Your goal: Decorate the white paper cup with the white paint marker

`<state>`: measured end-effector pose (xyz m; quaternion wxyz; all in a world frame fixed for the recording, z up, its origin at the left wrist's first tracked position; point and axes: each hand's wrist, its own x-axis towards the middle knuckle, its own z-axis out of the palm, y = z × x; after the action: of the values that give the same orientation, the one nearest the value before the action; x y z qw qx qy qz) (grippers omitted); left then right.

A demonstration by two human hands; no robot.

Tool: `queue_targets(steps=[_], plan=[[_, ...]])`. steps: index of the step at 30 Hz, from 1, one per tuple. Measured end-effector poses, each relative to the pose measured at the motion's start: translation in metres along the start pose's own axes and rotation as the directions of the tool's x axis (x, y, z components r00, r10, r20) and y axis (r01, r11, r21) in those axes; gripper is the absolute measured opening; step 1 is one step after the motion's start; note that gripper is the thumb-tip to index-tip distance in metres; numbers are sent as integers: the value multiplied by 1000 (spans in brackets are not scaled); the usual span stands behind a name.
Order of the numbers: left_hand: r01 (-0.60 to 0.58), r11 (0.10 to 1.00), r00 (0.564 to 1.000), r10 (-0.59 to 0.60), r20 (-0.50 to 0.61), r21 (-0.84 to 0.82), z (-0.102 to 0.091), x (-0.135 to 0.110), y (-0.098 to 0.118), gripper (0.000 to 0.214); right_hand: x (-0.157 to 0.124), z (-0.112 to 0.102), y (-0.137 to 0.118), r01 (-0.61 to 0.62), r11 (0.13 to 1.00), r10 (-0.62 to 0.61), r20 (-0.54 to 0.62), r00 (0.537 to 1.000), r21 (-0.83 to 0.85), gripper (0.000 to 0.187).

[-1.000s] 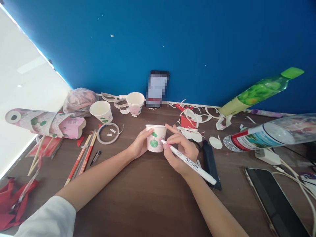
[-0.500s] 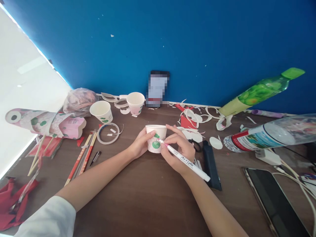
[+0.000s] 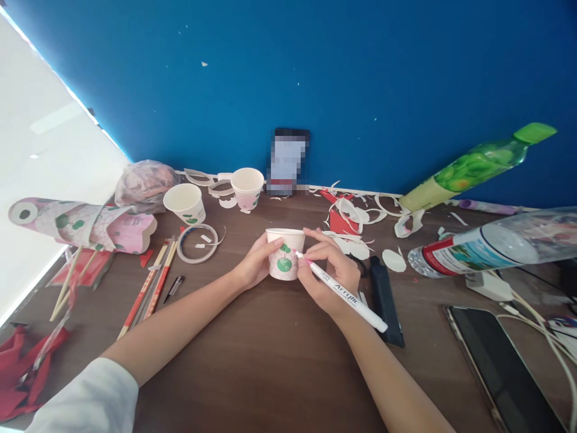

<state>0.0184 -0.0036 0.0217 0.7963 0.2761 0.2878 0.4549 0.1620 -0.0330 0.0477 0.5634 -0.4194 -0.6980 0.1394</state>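
Upright in the middle of the head view is a paper cup (image 3: 280, 270) with green leaf prints and pink shading on its side. My left hand (image 3: 258, 260) closes around its left side, thumb on the front near the rim. A white acrylic marker (image 3: 342, 291) with a pink tip is pinched in my right hand (image 3: 331, 270). Its tip is at the cup's front, right of the green leaves; whether it touches cannot be told. The right index finger reaches the cup's right rim.
Two more paper cups (image 3: 184, 203) stand behind, near a tape roll (image 3: 180, 254). Chopsticks (image 3: 146, 288) lie left. A phone (image 3: 288, 159) leans on the blue wall. Paper scraps (image 3: 354, 216), a black case (image 3: 385, 304), bottles (image 3: 473, 243) and another phone (image 3: 505, 367) are on the right.
The marker and my right hand have shifted slightly right, and the pink tip sits farther from the green leaves. The cup and my left hand stay in place.
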Motion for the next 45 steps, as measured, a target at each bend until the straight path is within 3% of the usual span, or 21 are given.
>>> queue_targets(steps=[19,29,45], plan=[[33,999,998,-33,50,14,-7,3,-4,48,1,-3,-3,-27,991,33,-40,999,128,17],[5,1000,999,-4,49,-13,-6,2,-6,55,-6,1,-1,135,991,-135,11,991,-8,18],[-11,1000,1000,11,16,-11,-1,-1,-2,53,-4,3,-3,115,990,-112,42,993,-83,18]])
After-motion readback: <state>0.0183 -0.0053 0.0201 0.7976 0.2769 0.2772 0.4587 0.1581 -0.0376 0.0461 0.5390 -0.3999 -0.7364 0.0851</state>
